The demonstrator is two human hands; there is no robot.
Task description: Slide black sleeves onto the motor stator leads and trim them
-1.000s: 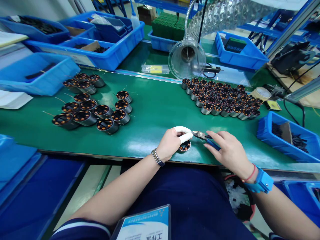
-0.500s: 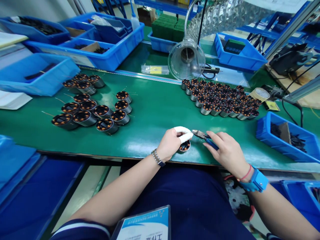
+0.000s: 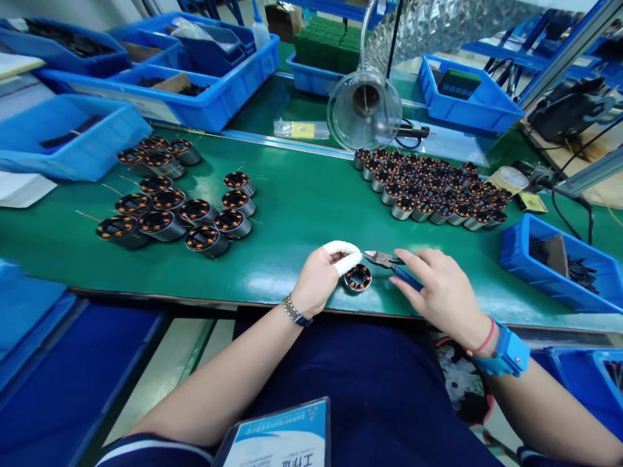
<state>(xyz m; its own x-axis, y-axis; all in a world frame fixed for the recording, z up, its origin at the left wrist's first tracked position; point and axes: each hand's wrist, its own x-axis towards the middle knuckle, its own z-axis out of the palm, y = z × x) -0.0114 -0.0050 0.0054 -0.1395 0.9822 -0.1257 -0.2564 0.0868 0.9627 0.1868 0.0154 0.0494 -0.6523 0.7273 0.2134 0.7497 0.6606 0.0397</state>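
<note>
My left hand (image 3: 321, 275), with white finger covers on thumb and forefinger, is closed in a pinch; whatever lies between the fingertips is too small to make out. Just below and right of those fingertips, a motor stator (image 3: 357, 278) with copper windings stands upright on the green table. My right hand (image 3: 440, 285) grips blue-handled cutting pliers (image 3: 384, 261), whose jaws point left, close to the pinched fingertips. Several wound stators (image 3: 204, 240) with loose wire ends stand at the left, and a dense block of more stators (image 3: 433, 188) stands at the right.
A blue bin (image 3: 564, 266) with dark parts sits at the right. Blue trays (image 3: 204, 117) line the back left. A clear extraction hood (image 3: 365, 110) hangs over the back middle. A tape roll (image 3: 509, 180) lies beside the right-hand stators.
My left hand has shifted slightly left, showing more of the stator's top. The pliers have moved a little left along with it. The view has shifted slightly.
</note>
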